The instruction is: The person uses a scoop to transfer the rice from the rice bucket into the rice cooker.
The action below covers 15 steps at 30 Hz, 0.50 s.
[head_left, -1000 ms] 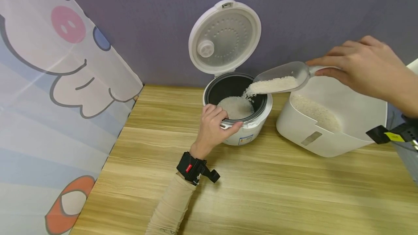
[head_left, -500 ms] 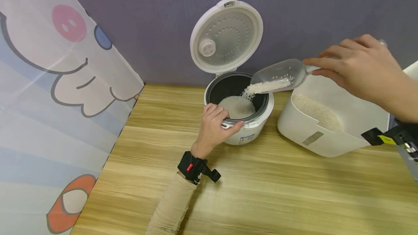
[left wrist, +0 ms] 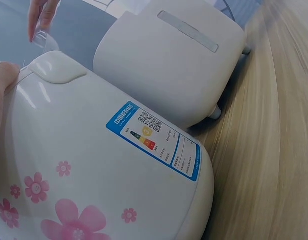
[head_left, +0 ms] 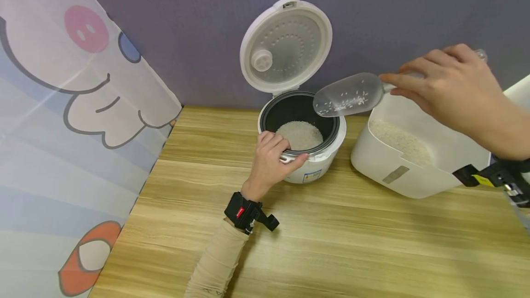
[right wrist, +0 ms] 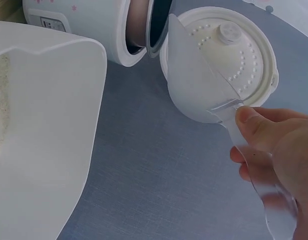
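Observation:
My left hand (head_left: 267,164) holds the front rim of a white rice cooker (head_left: 296,176), fingers over the edge and thumb outside. White rice (head_left: 299,135) lies in its dark inner pot (head_left: 285,105). With my right hand (head_left: 455,91) I grip the handle of a clear plastic scoop (head_left: 348,95), its bowl tilted over the pot's right side. Only scattered grains cling inside the scoop. The right wrist view shows the thumb on top of the scoop's handle (right wrist: 251,150). Pink flowers and a blue label (left wrist: 159,142) mark the cooker's side in the left wrist view.
The cooker's lid (head_left: 285,45) stands raised near the grey wall (head_left: 186,36). Right of the cooker is a white bin (head_left: 414,185) with rice inside. A wooden table (head_left: 331,243) carries both. A cartoon-printed sheet (head_left: 41,151) hangs along the left.
The rice in the scoop has poured into the pot, leaving scattered grains. The scoop has tipped further and shifted slightly left with my right hand. My left hand stays on the rim.

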Available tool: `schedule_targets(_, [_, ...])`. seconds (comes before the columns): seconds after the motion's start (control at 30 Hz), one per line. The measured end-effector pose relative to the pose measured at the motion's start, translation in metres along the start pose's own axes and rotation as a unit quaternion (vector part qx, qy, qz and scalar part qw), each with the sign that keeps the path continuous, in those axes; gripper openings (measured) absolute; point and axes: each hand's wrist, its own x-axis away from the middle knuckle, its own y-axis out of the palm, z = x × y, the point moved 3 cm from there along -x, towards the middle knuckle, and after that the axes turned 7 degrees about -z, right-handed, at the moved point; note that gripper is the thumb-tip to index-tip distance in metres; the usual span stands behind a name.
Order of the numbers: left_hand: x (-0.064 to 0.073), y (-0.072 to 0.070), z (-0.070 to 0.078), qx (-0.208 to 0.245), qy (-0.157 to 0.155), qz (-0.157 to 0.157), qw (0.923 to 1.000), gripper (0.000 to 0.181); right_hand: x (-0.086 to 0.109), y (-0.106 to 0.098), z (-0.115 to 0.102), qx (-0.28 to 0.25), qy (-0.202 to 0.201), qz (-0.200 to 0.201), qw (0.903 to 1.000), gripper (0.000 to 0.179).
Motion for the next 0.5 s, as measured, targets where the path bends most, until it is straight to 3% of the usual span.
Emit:
schedule_targets(0.27, [0.0002,-0.0005,0.0005,-0.003,-0.004,-0.004,1.0,0.053,0.0014,0.0011,-0.0048,0.012,-0.028,-0.009,0.9995,0.028])
schedule_targets(0.37, [0.0003,-0.0006,0.0006,-0.004,-0.006,-0.005,1.0,0.053,0.0023,0.0017,-0.0055,0.008,-0.012,-0.006,0.9999,0.031])
schedule_targets(0.5, [0.0,-0.001,0.0012,-0.006,-0.006,-0.004,1.0,0.054,0.0093,0.003,-0.0051,-0.021,0.029,0.007,0.9993,0.054])
